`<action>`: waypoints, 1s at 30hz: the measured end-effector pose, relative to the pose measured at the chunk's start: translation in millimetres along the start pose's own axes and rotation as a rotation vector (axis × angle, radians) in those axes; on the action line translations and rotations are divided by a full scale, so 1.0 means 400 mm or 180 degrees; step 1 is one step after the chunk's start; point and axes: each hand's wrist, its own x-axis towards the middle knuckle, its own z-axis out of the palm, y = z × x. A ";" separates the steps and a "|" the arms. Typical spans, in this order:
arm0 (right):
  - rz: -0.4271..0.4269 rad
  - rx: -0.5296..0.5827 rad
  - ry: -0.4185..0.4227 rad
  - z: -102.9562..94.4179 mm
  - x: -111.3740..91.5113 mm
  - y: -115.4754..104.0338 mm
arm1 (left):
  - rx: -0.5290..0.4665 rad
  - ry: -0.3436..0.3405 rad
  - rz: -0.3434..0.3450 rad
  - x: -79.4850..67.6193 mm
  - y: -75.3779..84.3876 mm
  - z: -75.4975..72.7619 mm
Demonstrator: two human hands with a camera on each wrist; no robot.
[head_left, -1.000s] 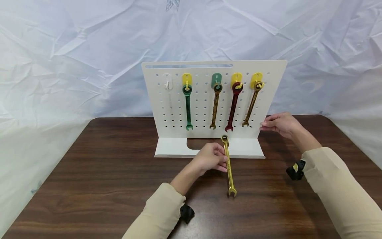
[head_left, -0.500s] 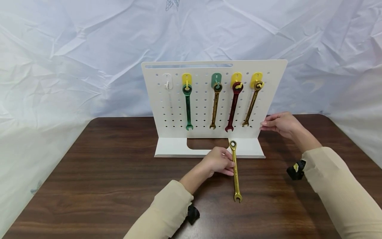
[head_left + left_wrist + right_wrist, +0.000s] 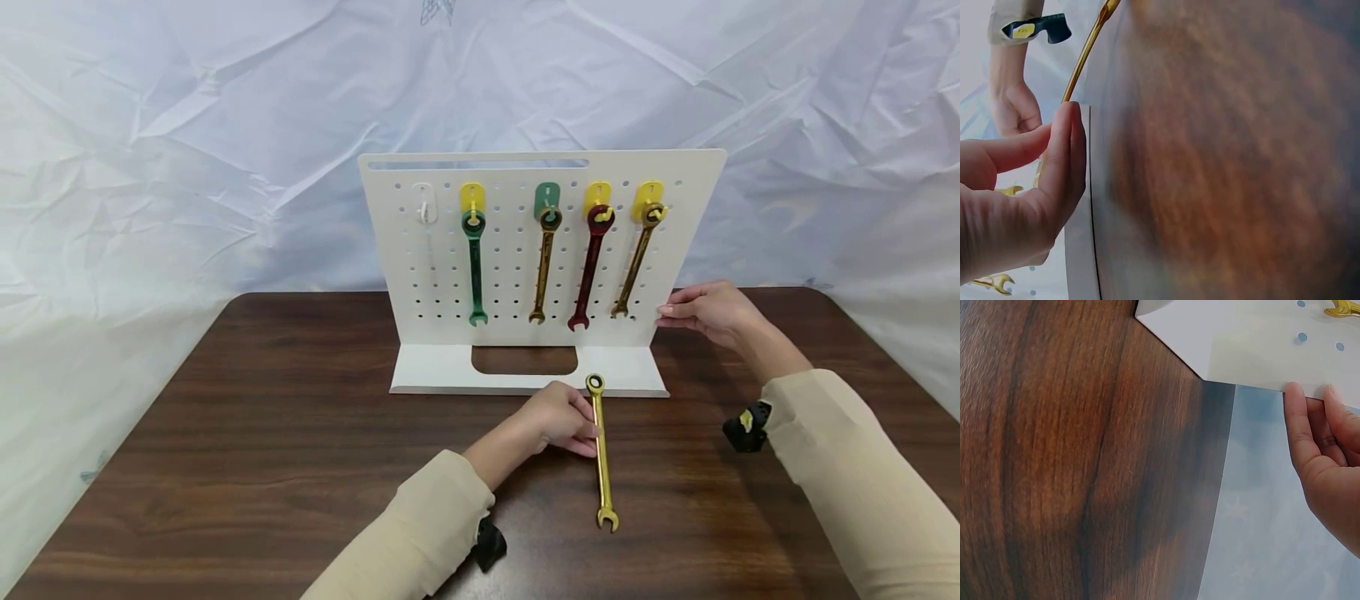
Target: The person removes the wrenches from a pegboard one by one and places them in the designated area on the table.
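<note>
Four wrenches hang from five hooks on one white board; the leftmost hook is bare. Before it, the left hand pinches one gold wrench over the surface. Rightmost, the right hand grips the board's edge.

Head view downward, wrist views close, pegboard shared

Head view is bright and evenly lit, with soft sheen on the dark tabletop and a diffuse shadow beside the right sleeve; left wrist view is dimmer, its tabletop blurred; right wrist view shows clearer grain, soft shadow near the pegboard.
</note>
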 end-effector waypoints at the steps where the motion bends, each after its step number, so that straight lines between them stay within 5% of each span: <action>1: 0.0004 0.0009 0.0003 -0.001 0.001 0.001 | 0.0011 0.0012 -0.0022 -0.001 -0.001 0.000; 21: 0.0021 0.0071 -0.0012 0.000 0.000 -0.002 | 0.0101 0.0086 -0.0277 -0.013 -0.003 0.007; 30: 0.0020 0.0089 -0.0039 0.000 -0.001 -0.004 | 0.0247 0.0290 -0.0326 -0.015 0.005 0.011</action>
